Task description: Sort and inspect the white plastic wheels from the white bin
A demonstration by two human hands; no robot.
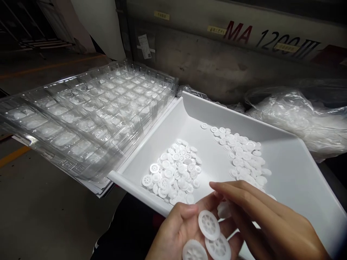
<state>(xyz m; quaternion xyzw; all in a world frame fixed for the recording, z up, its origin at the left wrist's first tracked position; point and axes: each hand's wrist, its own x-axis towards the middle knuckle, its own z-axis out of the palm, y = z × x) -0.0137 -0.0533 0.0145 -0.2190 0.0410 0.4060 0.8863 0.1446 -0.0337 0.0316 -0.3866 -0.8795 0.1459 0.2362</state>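
Note:
My left hand [180, 225] is palm up at the front edge of the tray, its fingers curled around white plastic gears [209, 225]. Three of them show in the palm, with spoked centres; the lowest has visible teeth. Over those fingertips bends my right hand [268, 216], its fingers together and its thumb hidden. A white piece [224, 210], partly covered, sits between the two hands; it looks like another gear at the right fingers. Beyond, the white tray [200, 112] holds a left pile of small gears [173, 169] and a right pile of gears [245, 155].
Clear plastic blister trays [89, 108] with many pockets are stacked at the left, white parts showing inside. Behind the tray stands a machine panel [195, 54] marked MA 1200III. A clear bag of white parts [292, 115] lies at the right. The floor [54, 216] shows at lower left.

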